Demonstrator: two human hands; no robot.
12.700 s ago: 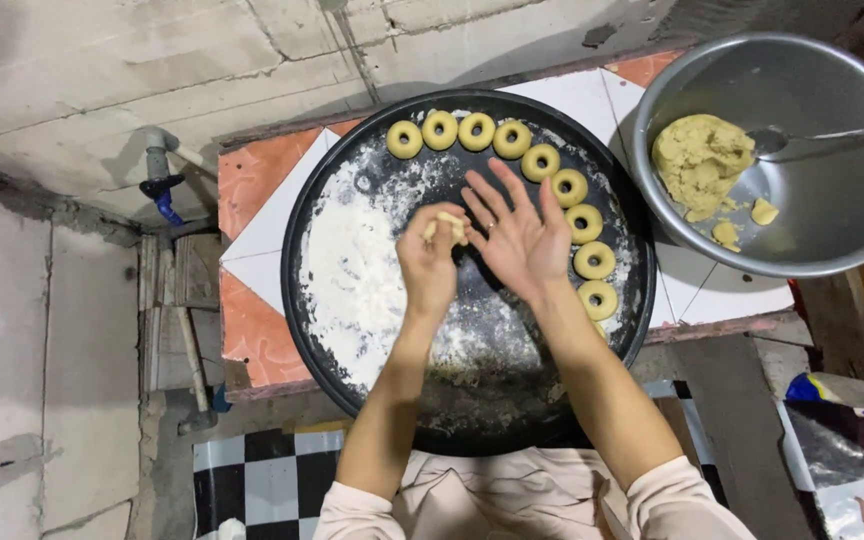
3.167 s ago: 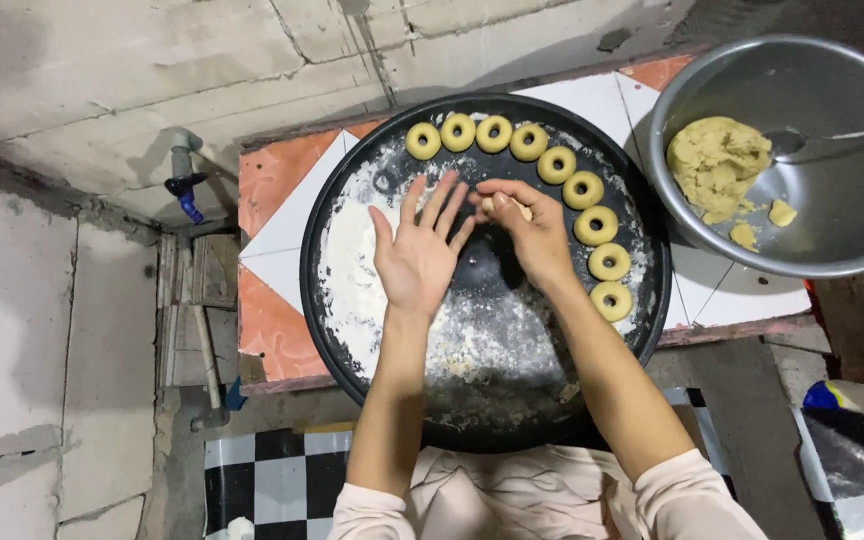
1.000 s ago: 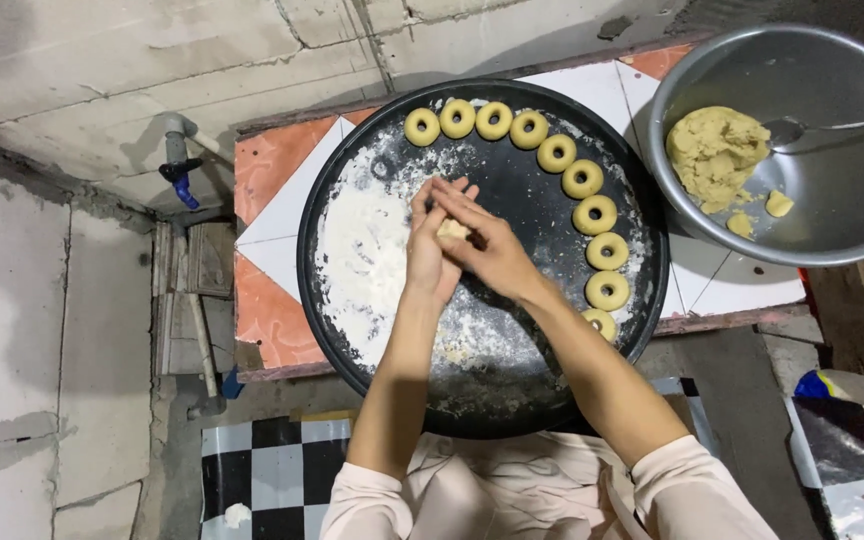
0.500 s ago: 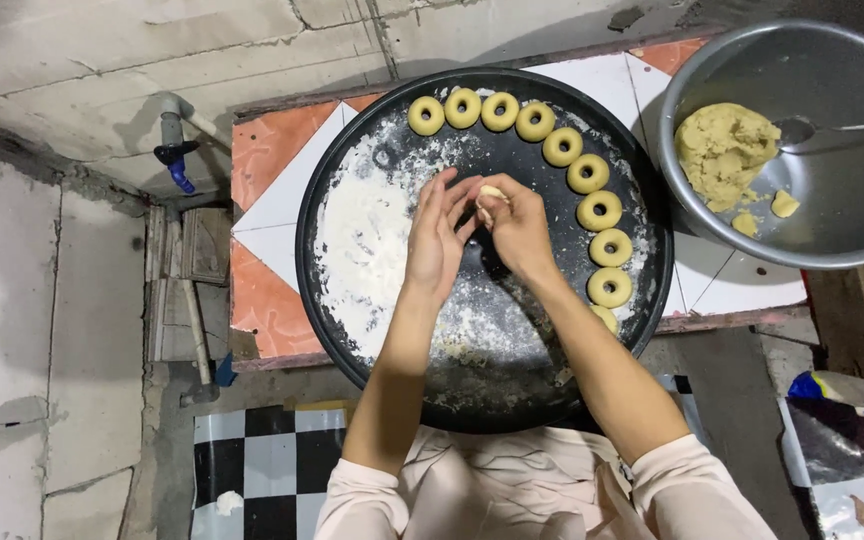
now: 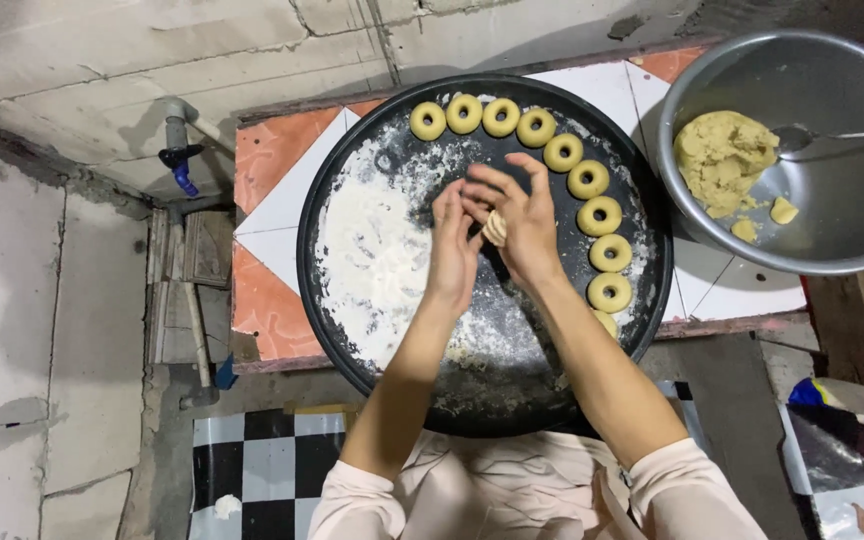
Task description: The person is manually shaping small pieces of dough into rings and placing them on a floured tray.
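Pressed a small pale lump of dough [image 5: 494, 228] between left hand [image 5: 452, 245] and right hand [image 5: 517, 222], both loosely cupped for shaping, above the round black floured tray [image 5: 352, 330], beside finished dough rings [image 5: 592, 180]

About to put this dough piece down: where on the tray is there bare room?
Free: the dark tray bottom near the body, and the middle strip between the flour patch and the dough rings. Crowded: the top and right rim, lined with rings. Both hands, left and right, hold the dough piece over the centre.
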